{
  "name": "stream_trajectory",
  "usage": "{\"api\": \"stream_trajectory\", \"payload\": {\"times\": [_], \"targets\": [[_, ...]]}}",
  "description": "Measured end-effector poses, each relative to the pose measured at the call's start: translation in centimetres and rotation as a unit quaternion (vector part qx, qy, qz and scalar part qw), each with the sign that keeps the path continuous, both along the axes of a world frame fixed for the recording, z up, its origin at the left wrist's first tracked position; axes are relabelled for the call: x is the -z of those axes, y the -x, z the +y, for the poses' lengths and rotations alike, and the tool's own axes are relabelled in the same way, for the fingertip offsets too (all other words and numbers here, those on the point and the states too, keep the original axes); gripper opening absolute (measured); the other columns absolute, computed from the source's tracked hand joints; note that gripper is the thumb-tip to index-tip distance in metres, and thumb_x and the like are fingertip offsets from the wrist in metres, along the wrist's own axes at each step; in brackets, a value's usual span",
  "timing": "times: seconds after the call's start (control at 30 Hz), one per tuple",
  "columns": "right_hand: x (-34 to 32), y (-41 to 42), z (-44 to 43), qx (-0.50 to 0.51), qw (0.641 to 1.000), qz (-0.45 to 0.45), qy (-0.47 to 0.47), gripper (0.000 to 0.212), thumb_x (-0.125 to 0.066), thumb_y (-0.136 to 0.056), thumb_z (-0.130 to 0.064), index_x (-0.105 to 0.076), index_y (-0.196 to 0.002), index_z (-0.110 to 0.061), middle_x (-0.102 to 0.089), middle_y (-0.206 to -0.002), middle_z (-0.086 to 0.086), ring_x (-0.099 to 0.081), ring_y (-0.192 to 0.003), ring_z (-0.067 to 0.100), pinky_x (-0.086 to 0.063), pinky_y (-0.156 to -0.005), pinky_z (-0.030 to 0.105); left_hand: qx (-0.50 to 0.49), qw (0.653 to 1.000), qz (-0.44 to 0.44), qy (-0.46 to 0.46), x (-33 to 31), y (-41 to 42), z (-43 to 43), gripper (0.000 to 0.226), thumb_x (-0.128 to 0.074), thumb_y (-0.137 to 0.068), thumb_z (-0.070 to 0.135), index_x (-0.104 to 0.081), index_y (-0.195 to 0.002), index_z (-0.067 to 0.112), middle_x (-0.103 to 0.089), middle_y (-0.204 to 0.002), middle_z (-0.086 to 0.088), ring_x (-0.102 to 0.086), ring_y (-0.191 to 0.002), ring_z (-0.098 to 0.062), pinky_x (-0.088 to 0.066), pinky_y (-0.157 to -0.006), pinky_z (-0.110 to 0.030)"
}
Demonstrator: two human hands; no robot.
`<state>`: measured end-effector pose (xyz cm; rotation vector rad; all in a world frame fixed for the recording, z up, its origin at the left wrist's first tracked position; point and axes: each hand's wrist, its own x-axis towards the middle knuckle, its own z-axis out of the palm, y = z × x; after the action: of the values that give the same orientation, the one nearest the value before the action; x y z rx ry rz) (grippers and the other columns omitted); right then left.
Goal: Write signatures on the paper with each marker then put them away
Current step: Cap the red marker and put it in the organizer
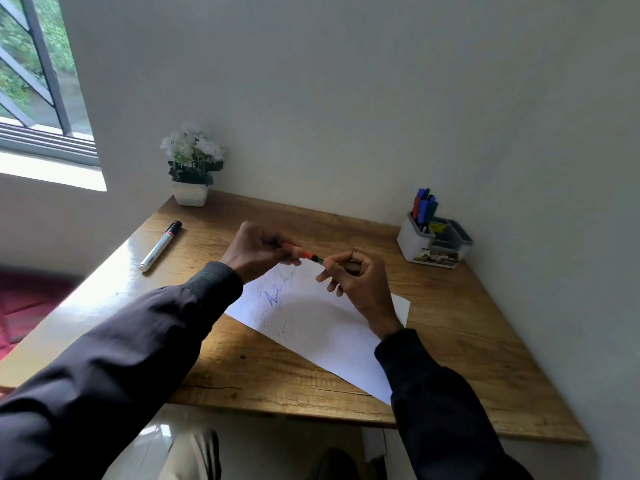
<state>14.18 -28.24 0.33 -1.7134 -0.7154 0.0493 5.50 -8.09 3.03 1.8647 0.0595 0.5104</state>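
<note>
Left hand (256,252): fingers curled round red marker (304,253). Right hand (356,282): curled, pinching marker's dark end, above paper (322,327).

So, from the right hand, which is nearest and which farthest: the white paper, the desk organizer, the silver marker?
1. White paper, directly beneath the right hand.
2. Desk organizer, farther off at back right.
3. Silver marker, far over on the left.
</note>
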Motion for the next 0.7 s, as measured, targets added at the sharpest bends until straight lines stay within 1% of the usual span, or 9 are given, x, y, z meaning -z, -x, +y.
{"api": "stream_trajectory", "payload": {"times": [0.07,0.13,0.23,0.27,0.33,0.4,0.47,0.6,0.7], "targets": [[-0.6,-0.4,-0.4,-0.003,0.997,-0.050,0.057,0.012,-0.073,-0.095,-0.014,-0.075,-0.102,-0.005,-0.079,-0.086,0.004,-0.074,-0.069,0.007,-0.054,-0.062,0.016,-0.005,0.997,-0.008,0.076,-0.3,0.0,-0.8,0.024,-0.080,-0.079,0.001,-0.073,-0.100,-0.009,-0.078,-0.082,-0.009,-0.077,-0.075,-0.022,-0.062,-0.071,-0.025],[-1.0,-1.1,-0.9,0.016,0.990,-0.099,0.099,0.010,-0.074,-0.094,-0.017,-0.078,-0.101,-0.010,-0.078,-0.088,-0.004,-0.073,-0.078,-0.001,-0.053,-0.071,0.011,-0.013,0.991,-0.014,0.133,-0.6,-0.6,-1.7,0.025,-0.079,-0.080,0.000,-0.072,-0.102,-0.009,-0.078,-0.081,-0.010,-0.077,-0.073,-0.019,-0.060,-0.067,-0.018],[-1.1,-2.8,-1.6,0.095,0.989,-0.082,0.076,0.009,-0.077,-0.091,-0.019,-0.079,-0.097,-0.013,-0.070,-0.083,-0.015,-0.063,-0.075,-0.015,-0.045,-0.067,0.006,-0.015,0.990,-0.012,0.143,-0.5,-1.5,-2.7,0.020,-0.078,-0.083,0.001,-0.073,-0.101,-0.006,-0.077,-0.079,-0.008,-0.076,-0.068,-0.011,-0.054,-0.062,-0.009],[-1.0,-3.4,-1.9,0.123,0.989,-0.056,0.057,0.010,-0.079,-0.090,-0.020,-0.079,-0.096,-0.011,-0.068,-0.080,-0.015,-0.060,-0.070,-0.014,-0.045,-0.065,0.009,-0.016,0.990,-0.008,0.140,-0.4,-1.7,-2.8,0.020,-0.078,-0.083,0.003,-0.074,-0.101,-0.004,-0.077,-0.079,-0.008,-0.076,-0.068,-0.010,-0.053,-0.062,-0.008],[-0.9,-4.7,-2.8,0.157,0.987,-0.010,0.016,0.015,-0.080,-0.088,-0.022,-0.080,-0.097,-0.009,-0.071,-0.078,-0.003,-0.057,-0.063,-0.007,-0.046,-0.062,0.019,-0.015,0.991,0.002,0.134,-0.1,-2.0,-2.7,0.022,-0.079,-0.082,0.005,-0.074,-0.102,-0.004,-0.078,-0.080,-0.010,-0.076,-0.071,-0.012,-0.053,-0.063,-0.008],[-1.2,-5.7,-3.8,0.164,0.986,0.021,-0.021,0.019,-0.080,-0.089,-0.022,-0.080,-0.100,-0.007,-0.074,-0.083,0.002,-0.061,-0.067,-0.003,-0.048,-0.064,0.019,-0.016,0.992,0.014,0.128,0.4,-2.2,-2.3,0.023,-0.079,-0.082,0.004,-0.074,-0.102,-0.005,-0.078,-0.080,-0.011,-0.076,-0.071,-0.012,-0.053,-0.063,-0.008],[-1.9,-6.9,-4.8,0.177,0.984,0.015,-0.028,0.020,-0.079,-0.090,-0.023,-0.078,-0.103,-0.008,-0.075,-0.087,0.000,-0.065,-0.074,0.000,-0.052,-0.069,0.020,-0.018,0.991,0.029,0.130,0.9,-2.3,-1.8,0.026,-0.080,-0.081,0.005,-0.074,-0.104,-0.006,-0.078,-0.079,-0.009,-0.077,-0.073,-0.014,-0.054,-0.064,-0.009],[-4.0,-10.0,-6.5,0.219,0.975,0.007,-0.049,0.014,-0.076,-0.092,-0.020,-0.075,-0.105,-0.016,-0.076,-0.103,0.004,-0.070,-0.094,0.012,-0.059,-0.086,0.032,-0.033,0.990,0.039,0.130,1.7,-2.7,-1.2,0.026,-0.079,-0.081,0.009,-0.075,-0.103,-0.005,-0.078,-0.078,-0.006,-0.077,-0.073,-0.014,-0.055,-0.063,-0.011],[-5.4,-12.6,-7.8,0.254,0.966,-0.013,-0.047,0.013,-0.076,-0.092,-0.021,-0.076,-0.103,-0.013,-0.077,-0.097,0.004,-0.072,-0.087,0.016,-0.063,-0.084,0.044,-0.050,0.990,0.035,0.130,2.1,-2.8,-0.8,0.023,-0.078,-0.083,0.011,-0.075,-0.101,-0.002,-0.078,-0.080,-0.006,-0.077,-0.075,-0.016,-0.055,-0.063,-0.010]]}}
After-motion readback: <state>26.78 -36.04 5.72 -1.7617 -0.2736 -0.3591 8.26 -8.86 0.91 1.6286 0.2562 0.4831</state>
